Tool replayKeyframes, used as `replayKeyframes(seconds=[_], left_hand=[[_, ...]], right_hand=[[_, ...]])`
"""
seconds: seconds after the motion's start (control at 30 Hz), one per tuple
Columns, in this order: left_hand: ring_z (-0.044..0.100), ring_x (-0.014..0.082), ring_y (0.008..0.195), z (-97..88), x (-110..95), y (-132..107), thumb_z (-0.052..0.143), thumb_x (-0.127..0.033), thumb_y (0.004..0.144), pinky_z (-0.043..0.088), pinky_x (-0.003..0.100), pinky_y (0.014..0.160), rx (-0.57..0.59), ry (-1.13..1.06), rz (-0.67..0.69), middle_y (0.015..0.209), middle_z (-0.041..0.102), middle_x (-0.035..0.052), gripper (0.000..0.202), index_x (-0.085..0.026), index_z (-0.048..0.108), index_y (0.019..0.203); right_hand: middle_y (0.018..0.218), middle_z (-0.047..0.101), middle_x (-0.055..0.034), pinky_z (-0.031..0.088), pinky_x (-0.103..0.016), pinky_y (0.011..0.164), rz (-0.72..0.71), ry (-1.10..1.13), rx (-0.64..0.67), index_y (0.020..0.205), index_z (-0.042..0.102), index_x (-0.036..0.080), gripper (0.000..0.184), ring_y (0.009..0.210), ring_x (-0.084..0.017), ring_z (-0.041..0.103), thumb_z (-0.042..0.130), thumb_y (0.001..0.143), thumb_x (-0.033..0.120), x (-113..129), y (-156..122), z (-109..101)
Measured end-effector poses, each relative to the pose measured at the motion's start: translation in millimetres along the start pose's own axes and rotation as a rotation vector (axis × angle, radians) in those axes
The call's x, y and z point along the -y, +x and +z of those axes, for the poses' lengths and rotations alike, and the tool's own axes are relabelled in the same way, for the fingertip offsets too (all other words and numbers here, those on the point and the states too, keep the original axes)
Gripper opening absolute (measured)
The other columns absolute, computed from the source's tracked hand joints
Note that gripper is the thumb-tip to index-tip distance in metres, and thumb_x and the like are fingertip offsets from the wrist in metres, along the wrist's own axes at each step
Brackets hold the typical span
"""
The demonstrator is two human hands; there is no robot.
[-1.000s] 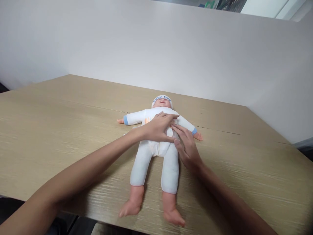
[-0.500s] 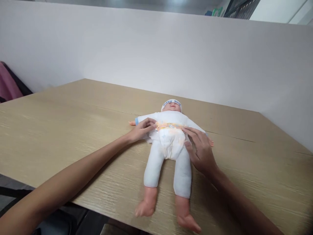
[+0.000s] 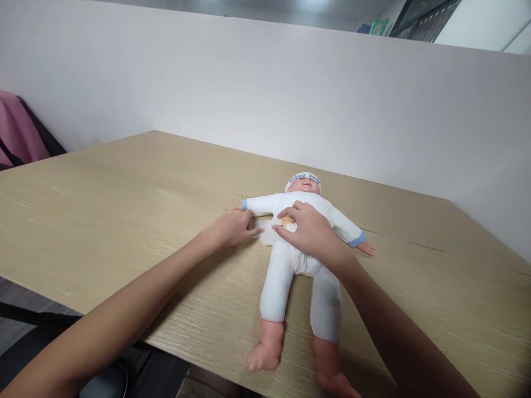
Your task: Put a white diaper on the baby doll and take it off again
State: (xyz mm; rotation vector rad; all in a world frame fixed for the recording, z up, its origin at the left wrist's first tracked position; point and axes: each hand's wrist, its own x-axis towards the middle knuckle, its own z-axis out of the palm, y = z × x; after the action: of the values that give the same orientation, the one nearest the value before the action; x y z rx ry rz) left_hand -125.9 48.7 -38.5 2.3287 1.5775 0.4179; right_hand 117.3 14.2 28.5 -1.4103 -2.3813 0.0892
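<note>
A baby doll (image 3: 276, 284) in a white suit with blue cuffs and a "Happy Baby" cap lies on its back, head away from me, feet towards me. Around its hips is a white diaper (image 3: 269, 234) with an orange printed front, mostly covered by my hand. My left hand (image 3: 234, 228) pinches the diaper's thin side flap, drawn out at the doll's hip on the left. Across the belly reaches my right hand (image 3: 309, 232), its thumb and fingers apart over the diaper's front waist. The fingertips touch the printed band.
The doll lies on a wooden table (image 3: 103, 221) with a visible seam. A white partition (image 3: 265, 94) stands behind the table. Something pink (image 3: 22, 130), perhaps cloth, is at the far left. The table's near edge shows at the lower left.
My right hand has moved left from the doll's right-hand hip across the diaper's front. My left hand has gone from the waist to the side flap. The view has shifted slightly.
</note>
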Motion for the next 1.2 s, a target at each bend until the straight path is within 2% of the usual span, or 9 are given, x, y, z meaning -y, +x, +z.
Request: replayKeyframes(seconds=[0.13,0.23,0.33,0.47,0.6,0.73,0.87,0.97,1.2], left_hand=[[0.058,0.0255,0.074,-10.5,11,5,0.074,-0.059,0.089,0.04,0.035,0.069,0.227,-0.107,-0.066,0.081,0.065,0.0078,0.042,-0.023,0.06,0.072],[0.052,0.0205,0.066,-23.2,17,9,0.074,-0.059,0.087,0.037,0.033,0.065,0.324,-0.202,-0.048,0.073,0.06,0.0038,0.044,-0.022,0.06,0.067],[0.043,0.0171,0.065,-35.8,15,11,0.069,-0.055,0.09,0.035,0.032,0.064,0.358,-0.505,-0.013,0.07,0.05,0.001,0.044,-0.022,0.055,0.066],[0.039,0.0156,0.069,-38.7,-8,15,0.068,-0.047,0.092,0.035,0.03,0.066,0.259,-0.801,0.026,0.072,0.046,0.0001,0.04,-0.02,0.052,0.067],[0.038,0.0151,0.067,-24.2,-45,25,0.066,-0.043,0.091,0.033,0.031,0.065,0.214,-0.876,0.059,0.07,0.046,-0.0004,0.038,-0.02,0.052,0.064],[0.043,0.0173,0.069,-9.1,-65,33,0.065,-0.047,0.094,0.035,0.033,0.065,0.192,-0.907,0.103,0.074,0.054,0.0015,0.036,-0.02,0.06,0.071],[0.048,0.0184,0.072,3.1,-61,34,0.049,-0.064,0.107,0.042,0.034,0.07,0.16,-1.053,0.19,0.081,0.058,0.0029,0.051,-0.021,0.062,0.084],[0.052,0.0169,0.07,16.2,-52,35,0.056,-0.072,0.105,0.045,0.032,0.068,0.063,-1.195,0.2,0.082,0.058,0.0011,0.05,-0.022,0.059,0.097],[0.056,0.015,0.071,45.8,-43,35,0.068,-0.066,0.102,0.046,0.028,0.067,-0.148,-1.202,0.149,0.085,0.058,-0.0023,0.045,-0.025,0.054,0.112]], right_hand=[[0.119,0.075,-0.0102,0.053,-0.045,0.097,0.053,-0.018,0.059,0.121,0.079,0.022,0.03,0.116,-0.033,0.07,0.078,0.097,0.04,-2,4,4],[0.122,0.076,-0.0106,0.053,-0.045,0.096,0.059,-0.023,0.066,0.128,0.077,0.022,0.036,0.116,-0.034,0.07,0.078,0.096,0.038,-1,5,6],[0.127,0.077,-0.0106,0.053,-0.045,0.098,0.066,-0.001,0.051,0.136,0.072,0.022,0.045,0.118,-0.033,0.07,0.078,0.094,0.037,-1,5,8],[0.143,0.075,-0.0126,0.052,-0.049,0.107,0.072,0.051,0.046,0.15,0.064,0.021,0.06,0.13,-0.036,0.067,0.078,0.094,0.036,-3,5,11],[0.152,0.071,-0.0154,0.05,-0.054,0.114,0.046,0.129,0.04,0.157,0.059,0.019,0.069,0.141,-0.038,0.064,0.077,0.097,0.047,-6,5,10],[0.148,0.073,-0.0169,0.051,-0.051,0.112,0.013,0.236,0.075,0.16,0.058,0.016,0.069,0.133,-0.036,0.069,0.075,0.1,0.045,-12,4,1],[0.13,0.08,-0.0128,0.053,-0.044,0.099,0.016,0.291,0.106,0.165,0.052,0.018,0.069,0.114,-0.031,0.074,0.071,0.104,0.045,-18,4,-7],[0.115,0.082,-0.0087,0.052,-0.039,0.09,0.042,0.313,0.101,0.163,0.055,0.022,0.058,0.1,-0.027,0.074,0.062,0.109,0.041,-19,5,-9],[0.089,0.072,0.0015,0.044,-0.032,0.076,0.104,0.318,0.019,0.15,0.068,0.028,0.047,0.078,-0.02,0.064,0.054,0.105,0.025,-16,4,-7]])
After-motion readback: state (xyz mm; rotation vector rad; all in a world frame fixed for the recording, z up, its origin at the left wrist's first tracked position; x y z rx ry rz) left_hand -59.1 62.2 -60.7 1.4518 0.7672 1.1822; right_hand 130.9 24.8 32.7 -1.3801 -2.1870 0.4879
